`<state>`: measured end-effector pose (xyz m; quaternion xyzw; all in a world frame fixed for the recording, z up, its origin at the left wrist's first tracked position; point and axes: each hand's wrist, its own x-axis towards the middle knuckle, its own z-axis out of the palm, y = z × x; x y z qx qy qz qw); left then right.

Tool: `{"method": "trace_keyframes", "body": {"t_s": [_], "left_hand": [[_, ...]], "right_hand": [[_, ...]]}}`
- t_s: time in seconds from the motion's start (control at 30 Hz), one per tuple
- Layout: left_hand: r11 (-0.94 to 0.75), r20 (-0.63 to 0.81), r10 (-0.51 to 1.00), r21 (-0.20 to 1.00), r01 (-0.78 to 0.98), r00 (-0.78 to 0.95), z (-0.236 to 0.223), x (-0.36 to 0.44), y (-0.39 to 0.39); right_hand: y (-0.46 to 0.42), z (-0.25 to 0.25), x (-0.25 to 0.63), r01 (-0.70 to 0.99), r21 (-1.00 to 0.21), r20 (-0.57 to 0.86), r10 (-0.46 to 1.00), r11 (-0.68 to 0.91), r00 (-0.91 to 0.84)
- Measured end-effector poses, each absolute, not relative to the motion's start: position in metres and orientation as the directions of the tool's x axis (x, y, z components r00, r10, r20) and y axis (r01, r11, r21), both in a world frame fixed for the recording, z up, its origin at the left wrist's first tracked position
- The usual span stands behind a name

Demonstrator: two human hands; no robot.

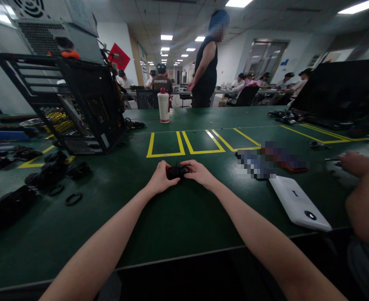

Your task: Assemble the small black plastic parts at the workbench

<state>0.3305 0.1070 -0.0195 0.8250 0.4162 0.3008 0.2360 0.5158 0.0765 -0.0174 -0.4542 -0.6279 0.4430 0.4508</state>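
Observation:
A small black bundle (173, 172), which looks like a coiled cable, is between my two hands just above the green table (172, 225). My left hand (160, 179) grips its left end, thumb below and fingers over the top. At the other end, my right hand (198, 172) pinches a dark looped part with thumb and fingertips. Its finer details are too dark to make out. Beyond my hands, yellow tape outlines (165, 155) mark the tabletop.
Left are black bundles (10, 205), a black ring (73, 198) and an open computer case (87, 113). A white cup (163, 108) stands at the back. Right lie a white power bank (297, 200), blurred phones (285, 156) and another person's hand (354, 164).

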Motion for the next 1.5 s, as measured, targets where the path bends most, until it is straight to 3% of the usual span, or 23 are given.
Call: {"method": "trace_keyframes", "body": {"t_s": [0.13,0.33,0.5,0.67,0.9,1.03,1.27,1.5], "left_hand": [[-0.535,0.299,0.834,0.643,0.548,0.464,-0.018,0.332,0.106],[-0.496,0.25,0.854,0.654,0.571,0.456,-0.013,0.332,0.101],[-0.477,0.202,0.867,0.599,0.643,0.455,-0.006,0.336,0.087],[-0.528,0.275,0.848,0.521,0.671,0.454,-0.003,0.349,0.074],[-0.505,0.205,0.862,0.419,0.754,0.464,-0.001,0.359,0.065],[-0.493,0.206,0.87,0.351,0.796,0.448,0.002,0.368,0.061],[-0.407,0.214,0.91,0.29,0.866,0.355,0.007,0.383,0.056],[-0.399,0.274,0.901,0.22,0.89,0.336,0.004,0.385,0.054]], "right_hand": [[0.077,-0.02,0.518,0.353,-0.902,0.189,0.962,0.25,-0.199],[0.072,-0.011,0.52,0.683,-0.674,0.21,0.96,0.281,-0.188],[0.065,-0.007,0.518,0.707,-0.654,0.226,0.961,0.271,-0.16],[0.06,-0.007,0.506,0.709,-0.638,0.306,0.944,0.3,-0.124],[0.058,-0.009,0.504,0.755,-0.606,0.329,0.943,0.251,-0.05],[0.062,-0.014,0.511,0.705,-0.689,0.263,0.964,0.168,0.027],[0.069,-0.019,0.515,0.423,-0.901,0.165,0.98,0.102,0.115],[0.061,-0.006,0.51,0.269,-0.951,0.182,0.98,0.154,0.084]]}}
